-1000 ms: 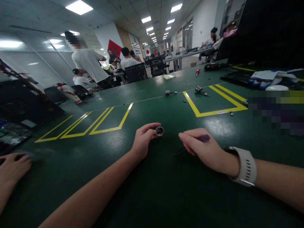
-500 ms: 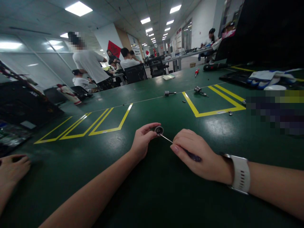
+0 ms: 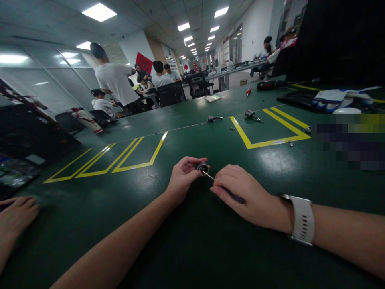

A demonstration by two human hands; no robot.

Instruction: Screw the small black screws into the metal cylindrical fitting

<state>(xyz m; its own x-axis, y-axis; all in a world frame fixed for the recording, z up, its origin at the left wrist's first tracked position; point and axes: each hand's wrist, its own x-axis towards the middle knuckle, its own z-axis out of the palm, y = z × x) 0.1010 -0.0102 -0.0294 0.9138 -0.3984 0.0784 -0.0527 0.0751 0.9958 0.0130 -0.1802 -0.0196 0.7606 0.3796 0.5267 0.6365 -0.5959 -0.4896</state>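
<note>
Between thumb and fingers, my left hand (image 3: pixel 183 176) holds a small round metal part (image 3: pixel 203 168) above the green table (image 3: pixel 180 261). Its open, ring-like face is turned toward me. My right hand (image 3: pixel 242 194) is closed around the dark handle of a screwdriver (image 3: pixel 236 196). The thin shaft points up and left, and its end reaches the opening of the round part; the very tip is too small to make out. A pale watch is on my right wrist.
Farther back lie two metal parts with shafts (image 3: pixel 213 118) (image 3: pixel 252 115), small pieces (image 3: pixel 290 143), a red screwdriver (image 3: pixel 248 92) and white-blue gloves (image 3: pixel 343 98). Yellow tape (image 3: pixel 249 143) marks the table. Another person's hand (image 3: pixel 18 214) rests at the left edge.
My right hand and the screwdriver have moved slightly left. The round part has turned a little in my left hand, and the shaft now reaches farther over its opening.
</note>
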